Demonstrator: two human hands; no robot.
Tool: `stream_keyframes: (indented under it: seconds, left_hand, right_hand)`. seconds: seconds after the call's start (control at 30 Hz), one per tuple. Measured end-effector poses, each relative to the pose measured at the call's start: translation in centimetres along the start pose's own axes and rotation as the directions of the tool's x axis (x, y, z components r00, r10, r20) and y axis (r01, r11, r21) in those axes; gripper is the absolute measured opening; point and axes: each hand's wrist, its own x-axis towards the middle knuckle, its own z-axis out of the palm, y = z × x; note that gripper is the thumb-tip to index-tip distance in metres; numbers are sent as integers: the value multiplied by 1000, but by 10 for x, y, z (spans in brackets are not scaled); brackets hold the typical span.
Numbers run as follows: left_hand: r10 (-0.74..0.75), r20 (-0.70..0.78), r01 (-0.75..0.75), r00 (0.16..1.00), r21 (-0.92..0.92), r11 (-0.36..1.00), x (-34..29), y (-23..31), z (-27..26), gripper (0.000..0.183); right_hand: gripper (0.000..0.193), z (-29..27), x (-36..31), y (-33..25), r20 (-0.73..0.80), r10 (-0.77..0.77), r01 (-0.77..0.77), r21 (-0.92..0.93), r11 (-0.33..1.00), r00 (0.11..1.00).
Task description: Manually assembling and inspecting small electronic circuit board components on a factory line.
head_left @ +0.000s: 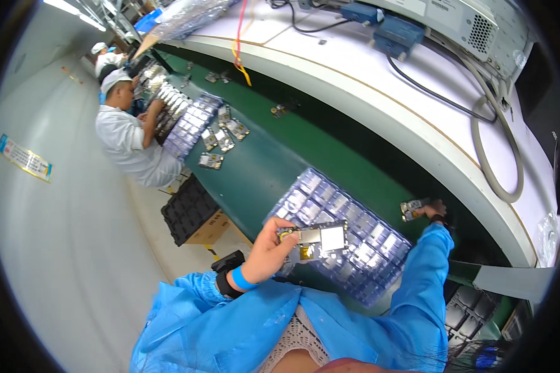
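1. A dark, irregularly outlined circuit board [333, 239] with flat silvery metal plates and a gold patch is in your left hand [269, 252], at 9 o'clock of the tray. Your wrist is bent inward, a smooth blue band [244, 278] around it; thumb and curled fingers pinch the board's left end, holding it above the tray.
2. Your right arm, in a creased blue sleeve [424, 261], stretches out between 2 and 3 o'clock. The right hand [435, 210] points down, its fingers partly curled at the edge of a second board [412, 209]; whether they grip or only touch it, you cannot tell.
3. Beneath the held board lies a glossy, clear plastic tray [379, 264] with rectangular pockets, on the smooth green work surface [249, 180].
4. Loose boards [225, 140] lie scattered at 10 o'clock, beside another clear tray [183, 133]; a co-worker [121, 133] in white sits beyond.
5. At 1 o'clock, a boxy metal instrument [460, 28] stands on the white shelf [354, 56].
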Motion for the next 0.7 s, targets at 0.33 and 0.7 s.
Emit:
stream_keyframes:
  seconds: [0.33, 0.7]
  left_hand:
    - [-30, 221, 18, 975, 56, 998, 20, -14, 5, 16]
    - [-133, 397, 124, 908, 47, 991, 25, -6, 45, 18]
  right_hand:
    - [28, -109, -237, -9, -748, -53, 311, 209, 927, 661]
    - [31, 70, -331, 121, -243, 313, -136, 549, 825, 918]
